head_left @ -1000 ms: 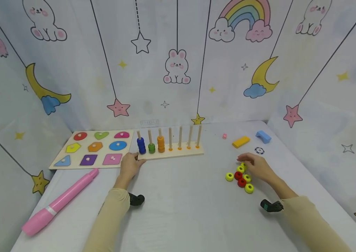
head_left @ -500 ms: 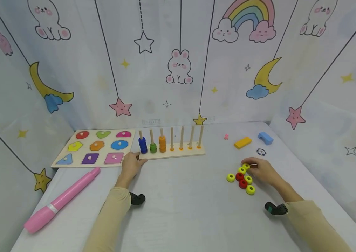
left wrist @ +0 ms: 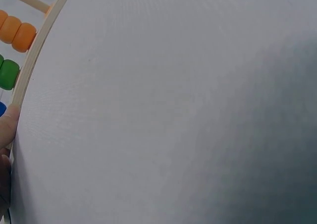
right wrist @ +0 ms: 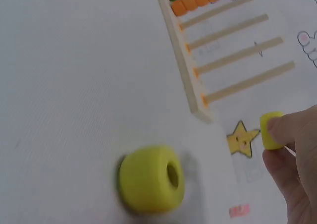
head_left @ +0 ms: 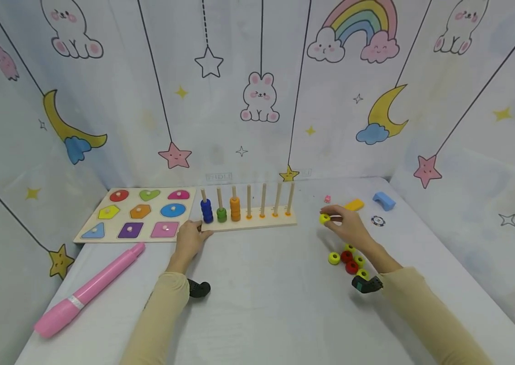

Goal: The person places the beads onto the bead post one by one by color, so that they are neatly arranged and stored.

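A person's left hand (head_left: 189, 241) is gripping the near corner of a wooden peg board (head_left: 262, 224), thumb and fingers bent in around its end, while the right hand (head_left: 351, 228) is pinching a yellow ring (head_left: 324, 218) between thumb and fingertips, clear of the table (head_left: 262, 304). Loose rings (head_left: 352, 267), red and yellow, are lying on the right hand's near side; a shape puzzle (head_left: 130, 202) is resting beside the left.

Smooth, matt wooden peg board (head_left: 259, 223)
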`<control>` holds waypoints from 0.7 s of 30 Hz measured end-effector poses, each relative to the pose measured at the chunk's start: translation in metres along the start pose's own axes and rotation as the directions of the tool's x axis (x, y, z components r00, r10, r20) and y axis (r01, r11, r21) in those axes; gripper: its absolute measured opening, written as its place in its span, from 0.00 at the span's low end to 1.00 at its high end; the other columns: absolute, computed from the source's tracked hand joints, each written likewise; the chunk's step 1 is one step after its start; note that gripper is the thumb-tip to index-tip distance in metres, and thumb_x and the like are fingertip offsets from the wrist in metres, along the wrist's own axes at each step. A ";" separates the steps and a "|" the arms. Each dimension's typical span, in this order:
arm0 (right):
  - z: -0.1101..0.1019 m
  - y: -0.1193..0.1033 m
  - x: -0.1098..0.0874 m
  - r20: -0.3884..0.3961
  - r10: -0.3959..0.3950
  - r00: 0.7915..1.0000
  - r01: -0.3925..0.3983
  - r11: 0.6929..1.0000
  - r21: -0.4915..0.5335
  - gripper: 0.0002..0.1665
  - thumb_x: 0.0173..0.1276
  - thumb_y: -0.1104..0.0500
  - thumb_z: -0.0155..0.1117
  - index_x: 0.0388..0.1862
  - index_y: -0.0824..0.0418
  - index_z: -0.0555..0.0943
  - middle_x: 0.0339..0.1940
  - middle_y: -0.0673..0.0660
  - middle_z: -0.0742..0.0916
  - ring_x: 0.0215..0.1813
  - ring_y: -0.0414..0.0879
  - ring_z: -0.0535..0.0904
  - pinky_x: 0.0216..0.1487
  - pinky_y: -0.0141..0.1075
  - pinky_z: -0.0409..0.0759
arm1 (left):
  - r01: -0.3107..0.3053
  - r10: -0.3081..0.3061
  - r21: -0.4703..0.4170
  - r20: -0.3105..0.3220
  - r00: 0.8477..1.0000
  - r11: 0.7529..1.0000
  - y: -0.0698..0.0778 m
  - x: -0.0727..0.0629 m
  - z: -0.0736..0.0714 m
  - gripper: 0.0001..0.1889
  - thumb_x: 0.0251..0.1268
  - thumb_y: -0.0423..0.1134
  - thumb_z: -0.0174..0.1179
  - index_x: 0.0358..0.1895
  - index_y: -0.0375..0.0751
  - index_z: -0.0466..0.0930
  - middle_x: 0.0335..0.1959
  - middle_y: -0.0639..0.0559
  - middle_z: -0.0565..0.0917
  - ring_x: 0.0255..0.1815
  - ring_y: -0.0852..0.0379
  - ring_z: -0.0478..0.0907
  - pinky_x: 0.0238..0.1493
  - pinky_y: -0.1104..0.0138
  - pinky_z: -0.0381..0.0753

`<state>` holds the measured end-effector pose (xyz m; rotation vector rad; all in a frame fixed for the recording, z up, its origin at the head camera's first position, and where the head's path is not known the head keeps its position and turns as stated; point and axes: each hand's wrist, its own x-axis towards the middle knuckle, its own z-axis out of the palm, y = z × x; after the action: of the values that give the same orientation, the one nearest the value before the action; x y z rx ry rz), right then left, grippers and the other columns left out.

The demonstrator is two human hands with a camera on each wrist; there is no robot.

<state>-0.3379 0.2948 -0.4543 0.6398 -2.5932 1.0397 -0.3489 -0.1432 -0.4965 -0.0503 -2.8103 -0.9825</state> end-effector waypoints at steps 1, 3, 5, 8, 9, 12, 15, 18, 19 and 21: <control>0.005 -0.006 0.008 -0.007 -0.029 1.000 0.029 1.000 0.006 0.21 0.60 0.70 0.66 0.53 0.65 0.77 0.48 0.57 0.84 0.49 0.49 0.80 0.49 0.39 0.78 | 0.001 -0.001 0.000 0.002 1.000 1.000 -0.001 0.000 0.000 0.29 0.59 0.43 0.66 0.57 0.23 0.73 0.43 0.33 0.79 0.43 0.43 0.74 0.47 0.53 0.74; 0.014 -0.020 0.025 -0.015 -0.081 0.997 0.082 0.996 0.024 0.21 0.59 0.71 0.66 0.53 0.65 0.77 0.48 0.57 0.84 0.48 0.49 0.80 0.48 0.38 0.78 | 0.004 -0.004 0.000 0.002 1.000 1.000 -0.002 0.000 0.000 0.29 0.59 0.43 0.66 0.57 0.23 0.73 0.43 0.33 0.79 0.44 0.43 0.74 0.47 0.53 0.74; 0.023 -0.036 0.042 -0.027 -0.137 0.990 0.138 0.989 0.048 0.21 0.58 0.72 0.66 0.52 0.67 0.77 0.48 0.59 0.84 0.49 0.50 0.80 0.48 0.38 0.78 | 0.006 -0.006 0.004 -0.002 1.000 1.000 -0.003 0.000 0.001 0.29 0.59 0.43 0.66 0.57 0.23 0.73 0.43 0.34 0.79 0.44 0.43 0.74 0.47 0.53 0.74; 0.035 -0.061 0.066 -0.047 -0.196 0.980 0.199 0.977 0.077 0.20 0.58 0.73 0.66 0.51 0.69 0.77 0.48 0.60 0.84 0.48 0.50 0.80 0.48 0.37 0.79 | 0.005 -0.005 0.001 -0.007 1.000 1.000 -0.003 0.001 0.001 0.29 0.59 0.43 0.66 0.57 0.23 0.73 0.43 0.33 0.79 0.44 0.43 0.75 0.48 0.53 0.74; 0.040 -0.068 0.074 -0.050 -0.213 0.976 0.217 0.972 0.093 0.20 0.58 0.73 0.66 0.51 0.70 0.77 0.48 0.60 0.83 0.48 0.50 0.80 0.48 0.37 0.79 | 0.002 -0.002 0.000 -0.007 1.000 1.000 -0.003 0.001 0.002 0.29 0.59 0.43 0.66 0.57 0.23 0.73 0.43 0.33 0.79 0.44 0.43 0.75 0.48 0.53 0.74; 0.053 -0.089 0.093 -0.046 -0.237 0.970 0.241 0.963 0.117 0.20 0.59 0.72 0.65 0.51 0.70 0.77 0.48 0.60 0.84 0.48 0.49 0.80 0.48 0.34 0.78 | -0.005 0.005 -0.005 -0.011 1.000 1.000 -0.004 0.001 0.002 0.29 0.59 0.43 0.66 0.56 0.23 0.73 0.44 0.32 0.79 0.45 0.42 0.75 0.48 0.53 0.74; 0.066 -0.103 0.110 -0.044 -0.243 0.969 0.247 0.961 0.123 0.19 0.60 0.72 0.65 0.52 0.69 0.77 0.48 0.59 0.83 0.49 0.48 0.80 0.48 0.31 0.77 | -0.013 0.013 -0.010 -0.017 1.000 1.000 -0.004 0.002 0.003 0.29 0.58 0.43 0.67 0.56 0.23 0.73 0.45 0.31 0.79 0.47 0.40 0.76 0.50 0.52 0.74; 0.076 -0.114 0.123 -0.053 -0.245 0.968 0.249 0.962 0.114 0.19 0.60 0.72 0.64 0.51 0.69 0.77 0.48 0.59 0.83 0.50 0.48 0.79 0.49 0.30 0.76 | -0.005 0.005 -0.017 -0.017 1.000 1.000 -0.005 0.003 0.003 0.29 0.58 0.43 0.67 0.56 0.23 0.73 0.45 0.31 0.79 0.48 0.40 0.75 0.51 0.52 0.74; 0.080 -0.116 0.127 -0.055 -0.244 0.968 0.248 0.963 0.106 0.19 0.60 0.72 0.64 0.51 0.69 0.77 0.48 0.59 0.83 0.51 0.48 0.79 0.49 0.29 0.76 | -0.001 0.001 -0.017 -0.014 1.000 1.000 -0.004 0.003 0.003 0.29 0.59 0.43 0.66 0.57 0.23 0.73 0.45 0.31 0.79 0.48 0.40 0.75 0.51 0.52 0.74; 0.085 -0.120 0.133 -0.052 -0.235 0.971 0.239 0.966 0.094 0.18 0.60 0.72 0.64 0.51 0.69 0.77 0.48 0.60 0.83 0.51 0.48 0.79 0.49 0.29 0.76 | 0.000 0.000 -0.012 -0.009 1.000 1.000 -0.004 0.002 0.004 0.29 0.59 0.44 0.66 0.57 0.23 0.73 0.45 0.32 0.79 0.47 0.41 0.75 0.50 0.52 0.74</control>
<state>-0.4011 0.1180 -0.3908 0.9177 -2.3692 1.0958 -0.3522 -0.1445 -0.5015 -0.0471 -2.7970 -0.9968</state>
